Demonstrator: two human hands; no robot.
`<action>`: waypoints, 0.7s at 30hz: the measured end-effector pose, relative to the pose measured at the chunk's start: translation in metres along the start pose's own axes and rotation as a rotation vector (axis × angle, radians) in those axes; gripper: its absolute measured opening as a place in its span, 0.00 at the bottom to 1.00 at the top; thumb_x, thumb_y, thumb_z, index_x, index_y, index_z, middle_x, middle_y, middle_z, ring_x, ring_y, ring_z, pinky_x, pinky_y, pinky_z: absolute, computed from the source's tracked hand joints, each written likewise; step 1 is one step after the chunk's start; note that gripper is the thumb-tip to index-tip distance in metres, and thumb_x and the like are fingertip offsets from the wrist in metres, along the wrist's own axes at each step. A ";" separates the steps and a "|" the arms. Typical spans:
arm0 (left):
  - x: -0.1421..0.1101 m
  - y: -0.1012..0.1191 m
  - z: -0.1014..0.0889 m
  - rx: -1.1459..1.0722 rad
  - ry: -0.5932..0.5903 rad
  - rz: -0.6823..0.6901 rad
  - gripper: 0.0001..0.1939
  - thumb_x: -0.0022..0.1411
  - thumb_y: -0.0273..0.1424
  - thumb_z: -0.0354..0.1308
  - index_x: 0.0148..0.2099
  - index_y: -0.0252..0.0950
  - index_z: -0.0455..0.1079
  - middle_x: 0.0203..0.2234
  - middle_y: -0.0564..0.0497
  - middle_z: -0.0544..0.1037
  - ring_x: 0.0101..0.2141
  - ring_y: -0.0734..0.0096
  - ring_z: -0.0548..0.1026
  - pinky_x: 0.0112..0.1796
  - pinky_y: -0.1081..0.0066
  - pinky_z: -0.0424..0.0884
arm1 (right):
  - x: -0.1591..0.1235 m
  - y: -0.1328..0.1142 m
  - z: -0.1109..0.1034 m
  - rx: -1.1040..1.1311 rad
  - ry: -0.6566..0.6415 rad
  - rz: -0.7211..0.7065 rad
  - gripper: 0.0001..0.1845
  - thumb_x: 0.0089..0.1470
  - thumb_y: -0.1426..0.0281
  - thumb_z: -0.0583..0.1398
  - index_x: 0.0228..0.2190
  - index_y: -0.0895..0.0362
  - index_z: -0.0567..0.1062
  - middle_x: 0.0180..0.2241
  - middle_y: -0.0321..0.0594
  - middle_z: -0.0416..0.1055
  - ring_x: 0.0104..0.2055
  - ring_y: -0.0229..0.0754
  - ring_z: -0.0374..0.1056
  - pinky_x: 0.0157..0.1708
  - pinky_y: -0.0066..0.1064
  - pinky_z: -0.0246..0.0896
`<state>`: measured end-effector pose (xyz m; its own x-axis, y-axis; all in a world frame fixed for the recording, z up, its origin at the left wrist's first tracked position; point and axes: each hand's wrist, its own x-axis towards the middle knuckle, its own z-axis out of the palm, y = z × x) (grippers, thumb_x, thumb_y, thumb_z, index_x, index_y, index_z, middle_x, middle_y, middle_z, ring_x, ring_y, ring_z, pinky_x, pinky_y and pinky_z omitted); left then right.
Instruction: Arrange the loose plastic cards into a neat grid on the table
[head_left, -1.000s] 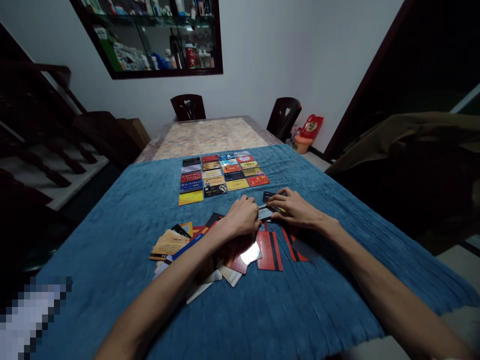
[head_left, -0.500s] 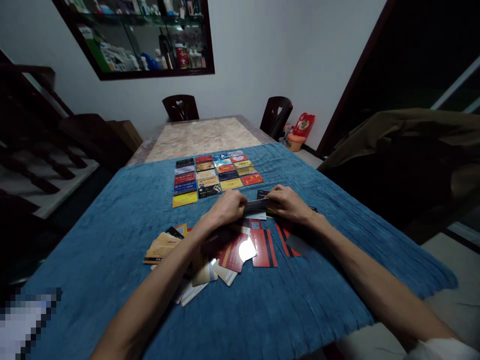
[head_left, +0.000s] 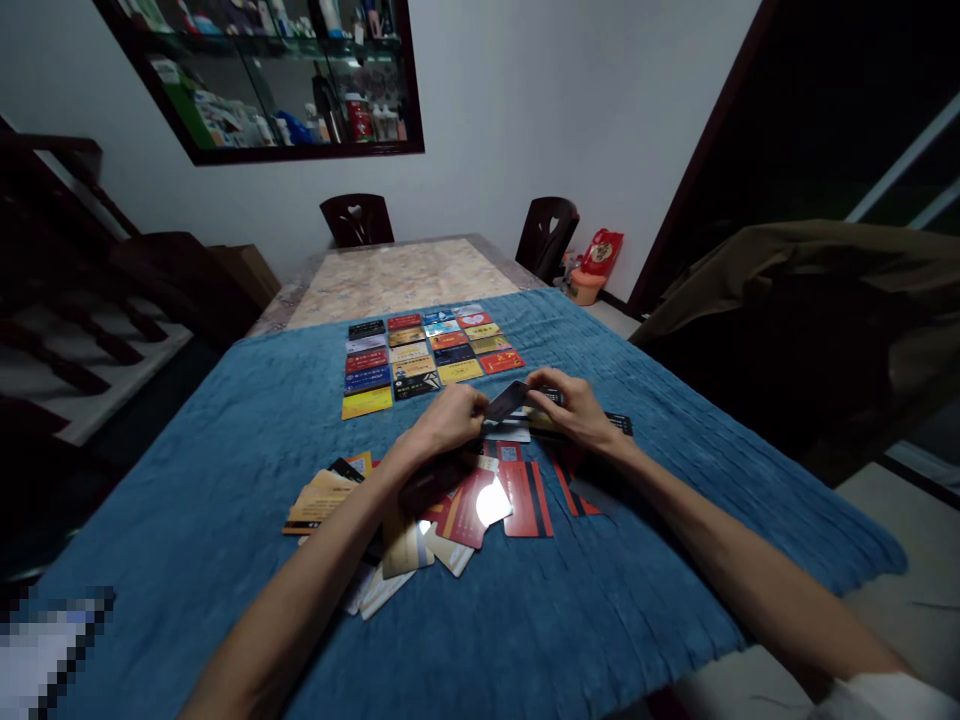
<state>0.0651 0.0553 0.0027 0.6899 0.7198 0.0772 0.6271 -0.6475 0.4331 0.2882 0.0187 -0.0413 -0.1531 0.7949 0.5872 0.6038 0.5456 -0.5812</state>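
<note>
Dark card (head_left: 504, 402), pinched by left hand (head_left: 448, 418) and right hand (head_left: 574, 407), tilts at one o'clock from the loose cards (head_left: 465, 507); this looks like a handling step, next probably needing one edge freed.

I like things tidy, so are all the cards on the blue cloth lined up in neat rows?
No, some cards lie in rows, but a loose pile of others overlaps messily nearer the person.
</note>
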 end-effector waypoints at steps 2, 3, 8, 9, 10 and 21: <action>0.000 0.001 0.000 -0.003 0.004 0.003 0.15 0.53 0.22 0.53 0.38 0.31 0.81 0.27 0.49 0.80 0.30 0.69 0.75 0.34 0.74 0.66 | 0.000 -0.004 0.000 -0.038 0.061 -0.035 0.06 0.60 0.68 0.57 0.36 0.53 0.75 0.35 0.41 0.76 0.39 0.45 0.71 0.42 0.37 0.64; 0.000 0.002 -0.001 -0.006 0.019 0.003 0.16 0.54 0.23 0.54 0.41 0.32 0.81 0.30 0.49 0.82 0.32 0.68 0.76 0.36 0.73 0.68 | 0.000 -0.007 -0.001 -0.066 0.080 -0.053 0.07 0.61 0.68 0.57 0.37 0.53 0.76 0.36 0.41 0.77 0.40 0.46 0.70 0.43 0.38 0.64; 0.000 0.006 -0.001 -0.020 0.166 0.040 0.15 0.58 0.25 0.59 0.48 0.34 0.78 0.39 0.46 0.83 0.41 0.63 0.79 0.47 0.66 0.72 | 0.001 -0.016 -0.005 -0.288 0.044 -0.126 0.16 0.63 0.70 0.53 0.45 0.51 0.78 0.37 0.43 0.76 0.42 0.50 0.66 0.44 0.42 0.60; 0.000 0.007 0.000 -0.036 0.195 0.052 0.15 0.58 0.25 0.59 0.48 0.34 0.78 0.39 0.46 0.83 0.42 0.63 0.79 0.47 0.66 0.72 | 0.001 -0.017 -0.005 -0.341 0.030 -0.139 0.16 0.63 0.70 0.53 0.47 0.50 0.78 0.37 0.43 0.75 0.43 0.50 0.65 0.44 0.42 0.59; 0.000 0.008 0.000 -0.056 0.221 0.064 0.15 0.58 0.25 0.59 0.48 0.35 0.78 0.40 0.47 0.83 0.42 0.64 0.79 0.47 0.66 0.72 | 0.002 -0.018 -0.005 -0.389 0.019 -0.156 0.17 0.63 0.70 0.53 0.47 0.50 0.78 0.37 0.44 0.75 0.43 0.50 0.64 0.44 0.42 0.58; 0.000 0.011 0.003 -0.122 0.320 0.097 0.07 0.59 0.22 0.60 0.37 0.34 0.79 0.34 0.48 0.82 0.37 0.67 0.78 0.43 0.69 0.71 | 0.010 -0.024 0.015 -0.408 0.050 -0.289 0.12 0.66 0.64 0.54 0.39 0.53 0.77 0.34 0.41 0.77 0.42 0.47 0.63 0.46 0.40 0.53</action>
<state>0.0730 0.0470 0.0050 0.5841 0.7107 0.3921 0.5026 -0.6960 0.5128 0.2604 0.0181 -0.0300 -0.3277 0.6076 0.7235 0.8006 0.5852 -0.1288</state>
